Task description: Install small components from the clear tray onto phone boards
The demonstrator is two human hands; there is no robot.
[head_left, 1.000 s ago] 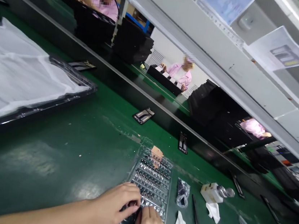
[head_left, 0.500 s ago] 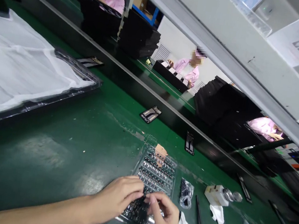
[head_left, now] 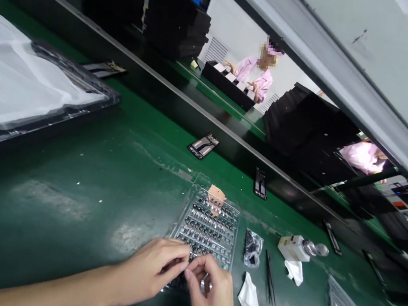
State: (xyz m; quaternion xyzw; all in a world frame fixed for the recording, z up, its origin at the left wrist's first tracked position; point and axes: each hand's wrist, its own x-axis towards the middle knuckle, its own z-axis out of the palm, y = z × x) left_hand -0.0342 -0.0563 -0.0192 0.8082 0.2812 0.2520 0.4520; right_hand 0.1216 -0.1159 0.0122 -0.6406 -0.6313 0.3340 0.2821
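The left hand (head_left: 150,269) and right hand (head_left: 212,293) are curling over the near edge of a clear plastic tray (head_left: 234,236), their fingertips (head_left: 187,265) meeting; I cannot tell whether they are gripping anything. The tray is holding rows of small dark parts (head_left: 205,227). Right of the hands, a clear bag (head_left: 253,248) is holding dark pieces, beside tweezers (head_left: 270,278) and a white wipe (head_left: 249,293) on the green surface (head_left: 61,225). Farther left, a black tray (head_left: 72,75) is holding white film (head_left: 13,70).
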